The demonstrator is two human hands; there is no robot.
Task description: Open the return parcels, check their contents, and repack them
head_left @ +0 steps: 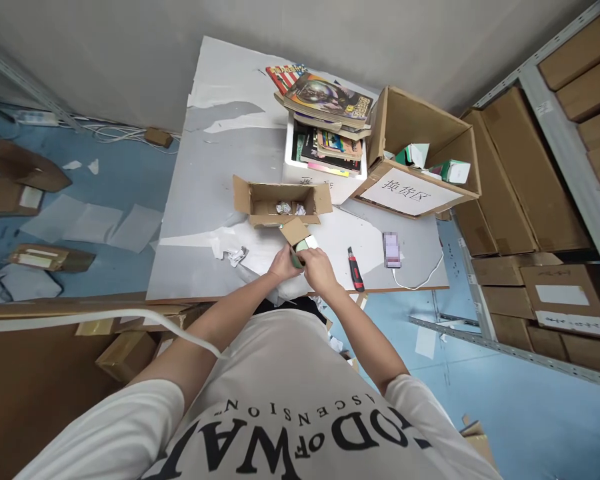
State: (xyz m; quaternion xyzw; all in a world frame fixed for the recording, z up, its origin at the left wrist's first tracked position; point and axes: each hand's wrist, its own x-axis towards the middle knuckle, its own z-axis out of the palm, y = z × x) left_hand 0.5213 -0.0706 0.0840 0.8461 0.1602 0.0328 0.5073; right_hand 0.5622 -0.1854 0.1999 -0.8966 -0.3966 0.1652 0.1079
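Observation:
A small green box (294, 231), its flap raised and its brown inner side showing, is held in front of me at the table's near edge. My left hand (284, 264) wraps round its left side. My right hand (318, 268) is closed at the box's right side and opening, its fingers curled beside a white part; what lies under those fingers is hidden. Just beyond stands an open cardboard carton (285, 195) with crumpled paper inside. Right of my hands lies a red and black utility knife (355, 270). Crumpled white paper (230, 250) lies to the left.
Behind the carton, a white bin (325, 179) holds books, with more books (327, 100) stacked on top. A large labelled cardboard box (425, 143) with green boxes inside stands right of it. A phone (392, 251) with a white cable lies at right. Shelving with cartons (570, 293) borders the right side.

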